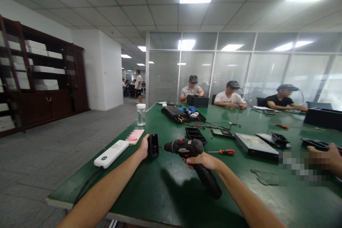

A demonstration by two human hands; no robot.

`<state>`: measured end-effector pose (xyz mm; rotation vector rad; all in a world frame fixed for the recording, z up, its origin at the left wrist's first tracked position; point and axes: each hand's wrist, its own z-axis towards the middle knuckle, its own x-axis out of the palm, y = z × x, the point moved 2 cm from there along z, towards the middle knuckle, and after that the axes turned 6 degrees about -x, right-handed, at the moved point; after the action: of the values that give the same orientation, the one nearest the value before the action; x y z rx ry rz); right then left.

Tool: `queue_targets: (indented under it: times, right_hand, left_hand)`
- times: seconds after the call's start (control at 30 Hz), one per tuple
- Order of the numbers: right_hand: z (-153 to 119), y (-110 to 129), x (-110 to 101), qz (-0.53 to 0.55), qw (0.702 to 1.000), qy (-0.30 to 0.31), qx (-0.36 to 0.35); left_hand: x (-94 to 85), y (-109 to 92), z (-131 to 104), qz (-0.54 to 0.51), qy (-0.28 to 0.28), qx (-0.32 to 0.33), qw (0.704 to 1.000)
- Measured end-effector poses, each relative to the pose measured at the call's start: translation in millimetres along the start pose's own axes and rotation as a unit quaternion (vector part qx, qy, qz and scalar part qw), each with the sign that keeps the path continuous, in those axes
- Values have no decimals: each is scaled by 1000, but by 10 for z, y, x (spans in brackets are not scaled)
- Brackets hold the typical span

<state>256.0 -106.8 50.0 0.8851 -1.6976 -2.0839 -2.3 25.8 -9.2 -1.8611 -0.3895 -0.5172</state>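
Note:
My left hand is closed around the outer side of a small black plastic box-shaped part, held upright with its hollow side turned to the right. In my right hand is a black cordless drill, gripped by its handle and pointing left. The thin bit reaches to the hollow of the black part; whether it touches a screw inside is too small to tell. Right of the drill lies a screwdriver with an orange and black handle. Just behind the drill sits a black divided tray.
Left lie a white power bank with a cable and a pink phone, near a clear jar. An optical drive and a broken dark shard lie right. A co-worker's hand reaches in there. Several people sit across the green table.

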Motion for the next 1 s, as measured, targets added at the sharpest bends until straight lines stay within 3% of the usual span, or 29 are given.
queue_targets:
  times: [1.0]
  right_hand:
    - [1, -5, -5, 0, 1000, 4, 5]
  left_hand:
    - [-1, 1, -11, 8, 1, 0, 1000]
